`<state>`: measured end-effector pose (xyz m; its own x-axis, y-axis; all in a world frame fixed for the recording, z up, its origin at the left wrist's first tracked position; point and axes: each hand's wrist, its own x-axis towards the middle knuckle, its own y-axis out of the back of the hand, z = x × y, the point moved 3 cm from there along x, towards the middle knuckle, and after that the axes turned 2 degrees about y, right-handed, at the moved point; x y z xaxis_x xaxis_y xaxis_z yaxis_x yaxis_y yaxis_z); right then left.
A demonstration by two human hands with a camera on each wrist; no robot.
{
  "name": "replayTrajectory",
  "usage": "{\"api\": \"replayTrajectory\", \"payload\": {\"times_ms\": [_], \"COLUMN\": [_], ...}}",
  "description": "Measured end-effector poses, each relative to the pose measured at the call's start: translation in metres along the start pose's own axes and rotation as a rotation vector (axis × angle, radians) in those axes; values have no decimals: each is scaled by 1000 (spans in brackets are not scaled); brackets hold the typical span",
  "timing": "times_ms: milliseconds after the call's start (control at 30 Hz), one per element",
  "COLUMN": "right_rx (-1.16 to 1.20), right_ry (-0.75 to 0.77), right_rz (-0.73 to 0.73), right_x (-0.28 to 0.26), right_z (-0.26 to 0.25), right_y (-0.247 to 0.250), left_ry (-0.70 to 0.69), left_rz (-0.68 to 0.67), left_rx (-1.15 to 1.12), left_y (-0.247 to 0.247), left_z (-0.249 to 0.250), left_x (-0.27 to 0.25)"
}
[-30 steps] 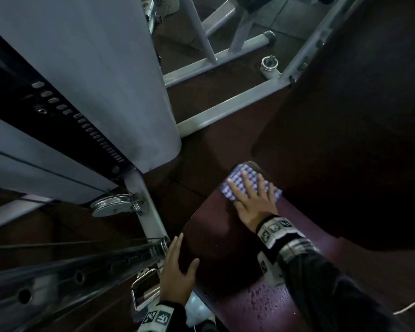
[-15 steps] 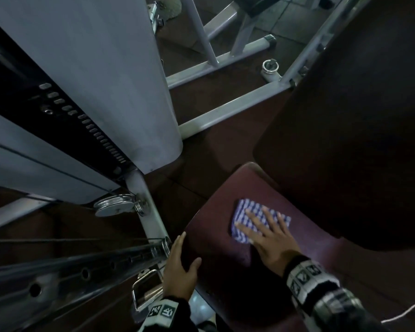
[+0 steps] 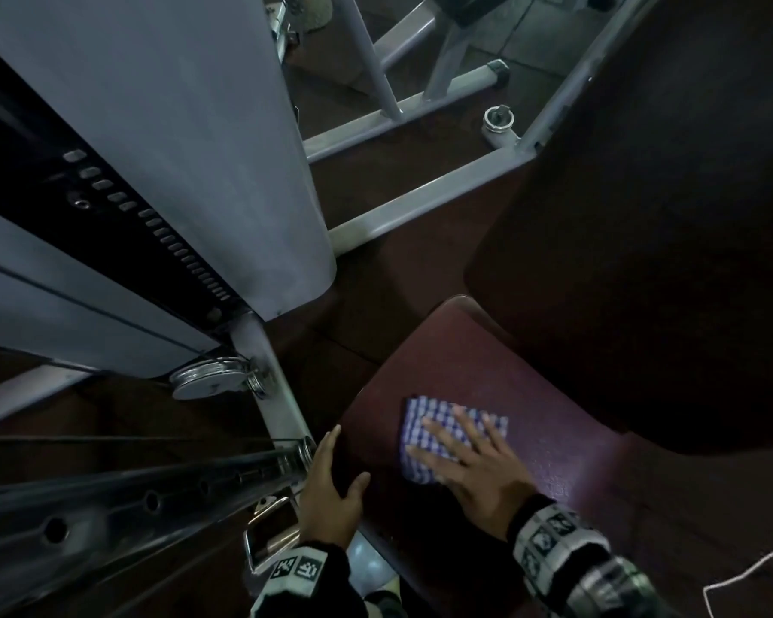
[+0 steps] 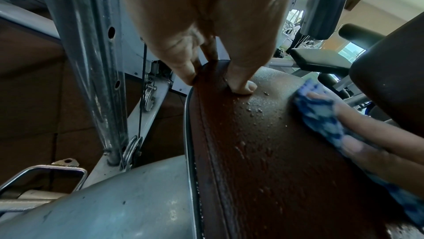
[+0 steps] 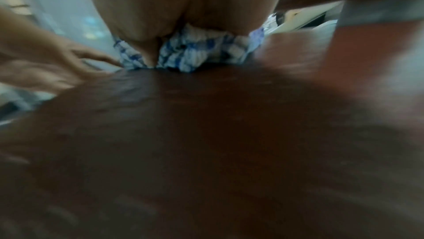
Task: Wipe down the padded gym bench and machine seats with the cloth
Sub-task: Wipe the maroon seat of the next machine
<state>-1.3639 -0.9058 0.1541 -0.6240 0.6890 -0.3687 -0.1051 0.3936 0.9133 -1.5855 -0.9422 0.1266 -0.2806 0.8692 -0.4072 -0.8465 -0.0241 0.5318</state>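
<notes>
**On the machine seat: cloth pulled back toward me, mid-wipe**

At far left, the grey weight-stack shroud [image 3: 161, 140] and chrome pulley [image 3: 210, 380], untouched. Next right, my left hand [image 3: 331, 488] braces the seat's left edge: fingers run down the side, thumb lies on top, a loose clasp on the padding. In the left wrist view my thumb [image 4: 241, 79] presses the wet vinyl just past the seam.

What has changed: a second ago my right hand had the cloth up at the far tip of the seat [image 3: 554, 421]; now it has dragged back to mid-seat, nearer my body. So one stroke down the pad is under way. I'd judge the far end done and the near part still to do: droplets [image 4: 254, 108] still bead near the left edge.

Right of that, the checked cloth [image 3: 438, 434] lies flat on the maroon pad, under my right hand [image 3: 478, 470]. Fingers are straight and spread wide, pressing down, not gripping. The right wrist view is motion-blurred; it shows only bunched cloth [image 5: 195, 52] under the palm.

Far right, the dark backrest [image 3: 643, 238], not yet touched.
</notes>
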Motion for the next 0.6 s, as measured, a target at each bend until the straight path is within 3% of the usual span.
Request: {"api": "replayTrajectory", "payload": {"times_ms": [100,233,333,400,500,600], "right_rx": [23,88,102,45,-7,-5], "right_ry": [-172,-349,-279,-204,-87,-58], "right_rz": [-31,55,59,-24,-32,53], "right_x": [3,49,73,66,29,-18], "right_z": [31,37,11,-10,-21,-9], "right_y": [6,37,38,26,8,-7], "left_ry": [10,6,-1,6,20,20], "left_rz": [-2,-3,-5,-12,-16,-5], "left_rx": [-7,-6,3,4,11,4], "left_y": [0,0,0,0,0,1], "left_z": [0,1,1,1,1,2], "left_x": [0,0,1,1,1,2]}}
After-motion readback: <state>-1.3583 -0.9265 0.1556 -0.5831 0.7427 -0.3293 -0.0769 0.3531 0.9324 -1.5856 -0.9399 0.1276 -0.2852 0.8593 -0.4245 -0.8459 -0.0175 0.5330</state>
